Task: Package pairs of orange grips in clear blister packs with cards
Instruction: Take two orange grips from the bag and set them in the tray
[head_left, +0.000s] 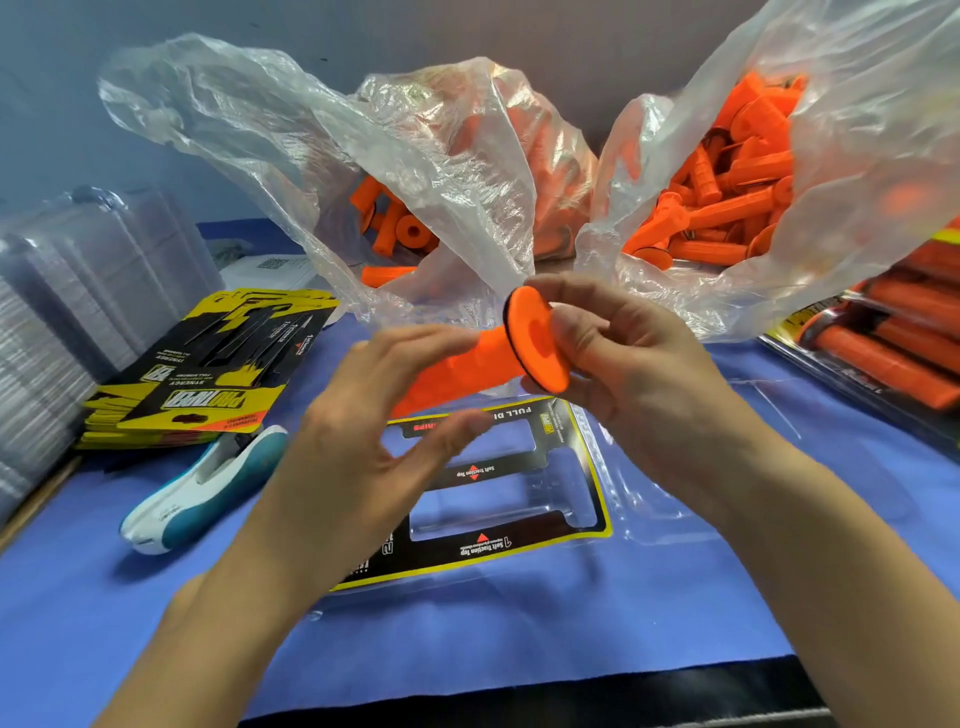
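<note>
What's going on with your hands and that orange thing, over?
Right hand pinches orange grip by its flange. Left hand around the shaft, hold unclear. Blister pack with card below, slots empty. Nothing between.
</note>
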